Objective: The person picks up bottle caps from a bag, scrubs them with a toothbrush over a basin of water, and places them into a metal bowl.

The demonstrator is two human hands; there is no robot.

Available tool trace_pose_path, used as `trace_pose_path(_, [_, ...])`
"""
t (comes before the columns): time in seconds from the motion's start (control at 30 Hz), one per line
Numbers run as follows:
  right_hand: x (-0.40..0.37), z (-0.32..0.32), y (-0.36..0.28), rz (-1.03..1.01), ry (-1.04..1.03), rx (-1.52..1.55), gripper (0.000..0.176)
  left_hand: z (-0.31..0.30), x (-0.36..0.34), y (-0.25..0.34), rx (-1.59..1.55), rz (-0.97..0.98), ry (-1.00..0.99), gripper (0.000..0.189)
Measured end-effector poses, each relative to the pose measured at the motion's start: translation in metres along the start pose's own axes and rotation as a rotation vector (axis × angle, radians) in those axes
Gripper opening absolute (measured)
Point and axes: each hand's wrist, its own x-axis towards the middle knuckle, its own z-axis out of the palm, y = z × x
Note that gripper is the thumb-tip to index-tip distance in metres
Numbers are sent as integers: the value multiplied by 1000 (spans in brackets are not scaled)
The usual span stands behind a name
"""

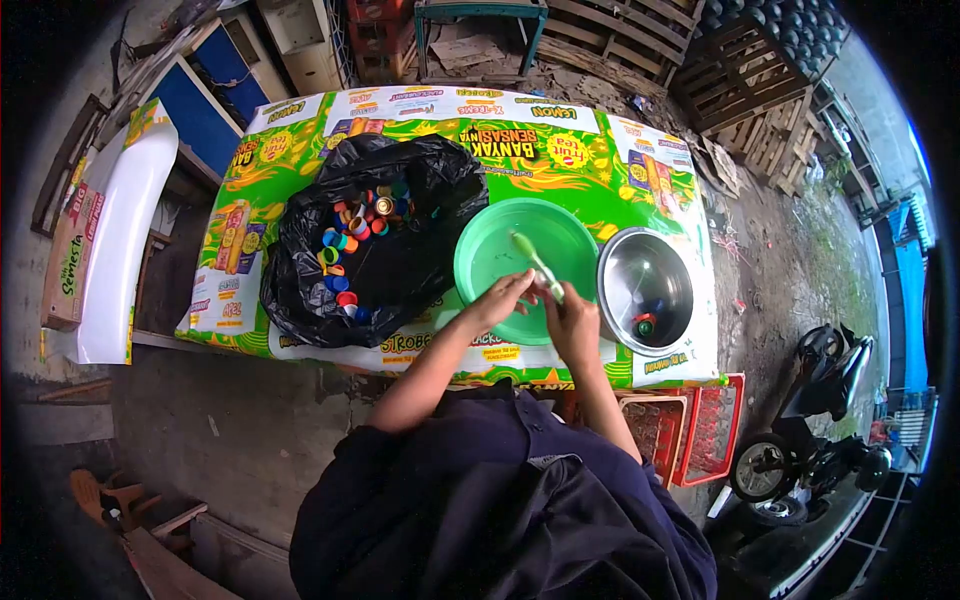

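My right hand (573,322) grips a slim pale-green brush (526,246) that slants up and to the left over the green basin (468,262). Close beside it, the fingers of my left hand (505,297) are pinched on a small whitish thing (541,279), too small and partly covered to name. Both hands are above the near part of the basin, which seems to hold water. To the right stands a shiny metal bowl (650,275) with a few bottle caps (645,325) at its bottom. Left of the basin, a black plastic bag (420,260) lies spread open with many coloured bottle caps (345,242) in it.
A printed green and white cover (590,130) lies over the table. Red plastic crates (715,430) stand by the table's near right edge. Wooden pallets (740,75) are piled at the back right, and a motorbike (800,440) is parked on the right.
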Motion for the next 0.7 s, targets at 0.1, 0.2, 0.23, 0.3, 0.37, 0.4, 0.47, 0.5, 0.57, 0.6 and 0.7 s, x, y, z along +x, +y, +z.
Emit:
trace_pose_path(0.1, [3,-18,32,64,166,-119,15,-46,-1,15,467,285,339,29])
trace_pose_path(0.2, [0,-61,47,212,254,-228,20,-109,-9,35,813,475,920,15])
trace_pose_path(0.23, [-5,-68,60,218,299,-202,23,-140,-7,29,931,539,1016,15])
trace_pose_path(0.3, [-14,-81,69,280,346,-158,29,-201,-1,10,1174,561,1145,17])
trace_pose_path(0.37, [-20,-90,66,311,347,-222,28,-200,-7,22,1281,408,1220,21])
trace_pose_path(0.4, [-23,-91,68,333,353,-214,27,-220,-1,13,1296,388,1226,23])
trace_pose_path(0.47, [-25,-88,68,327,350,-221,26,-231,0,11,1286,369,1201,24])
trace_pose_path(0.5, [-26,-86,68,324,348,-225,25,-231,0,14,1313,418,1161,18])
trace_pose_path(0.57, [-25,-83,67,280,322,-218,21,-251,7,1,1141,415,1133,17])
trace_pose_path(0.6, [-25,-81,64,240,328,-207,20,-252,7,1,1057,410,1120,17])
trace_pose_path(0.7, [-25,-76,65,208,341,-184,21,-253,4,1,1077,351,1086,16])
